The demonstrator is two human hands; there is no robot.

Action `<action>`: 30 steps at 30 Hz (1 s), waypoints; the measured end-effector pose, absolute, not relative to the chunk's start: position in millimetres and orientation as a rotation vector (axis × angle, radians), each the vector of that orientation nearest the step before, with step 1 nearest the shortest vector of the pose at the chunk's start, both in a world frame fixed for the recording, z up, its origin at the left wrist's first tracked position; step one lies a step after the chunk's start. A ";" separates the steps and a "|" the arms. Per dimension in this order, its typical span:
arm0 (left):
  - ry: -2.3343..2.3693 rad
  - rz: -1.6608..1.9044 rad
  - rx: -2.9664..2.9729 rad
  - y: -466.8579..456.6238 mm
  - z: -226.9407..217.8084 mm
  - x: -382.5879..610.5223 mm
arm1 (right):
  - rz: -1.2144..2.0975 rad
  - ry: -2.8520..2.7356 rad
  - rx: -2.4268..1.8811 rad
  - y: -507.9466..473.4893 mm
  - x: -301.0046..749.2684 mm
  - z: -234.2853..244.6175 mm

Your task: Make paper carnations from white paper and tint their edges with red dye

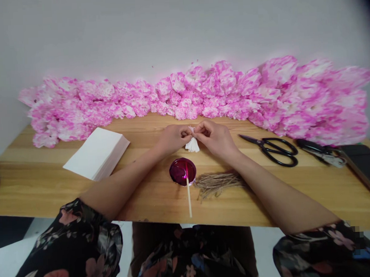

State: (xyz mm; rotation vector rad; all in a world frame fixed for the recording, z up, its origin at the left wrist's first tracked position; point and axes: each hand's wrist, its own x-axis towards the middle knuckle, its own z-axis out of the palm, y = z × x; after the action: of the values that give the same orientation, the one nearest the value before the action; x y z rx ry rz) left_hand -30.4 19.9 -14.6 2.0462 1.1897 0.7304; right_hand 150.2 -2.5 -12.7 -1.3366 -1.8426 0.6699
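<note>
Both my hands meet above the middle of the table, pinching a small piece of gathered white paper (192,146) from either side. My left hand (174,138) has thumb and forefinger closed on its left edge. My right hand (217,139) pinches it from the right, near its top. The paper's lower end fans out in pleats below the fingertips; its upper part is mostly hidden by them. Just nearer to me sits a shallow dish of magenta liquid (177,171), with a pale wooden stick (189,197) leaning out over its rim. A bundle of brown twine pieces (219,181) lies beside the dish.
Pink-and-white paper flowers (195,95) line the back of the wooden table (151,201) against the wall. A stack of white paper (95,152) lies left. Black-handled scissors (277,150), pliers-like cutters (320,152) and a dark flat object (364,163) lie right.
</note>
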 end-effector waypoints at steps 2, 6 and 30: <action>1.185 0.726 2.035 19.6 -13.6 -30.2 | 0.679 -1.831 -1.352 -2.3 149.8 -12.3; 1.198 0.728 2.028 19.1 -10.9 -29.7 | 0.669 -1.829 -1.377 -1.6 149.9 -13.0; 1.125 0.714 1.575 18.8 -6.6 -27.8 | 0.339 -2.068 -1.478 -5.3 150.4 -5.6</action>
State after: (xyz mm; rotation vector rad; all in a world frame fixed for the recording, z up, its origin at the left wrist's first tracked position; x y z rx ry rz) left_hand -27.8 18.8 -6.6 1.5751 1.1250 0.7144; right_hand 150.4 -5.3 -5.6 -1.4782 -2.0680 0.3387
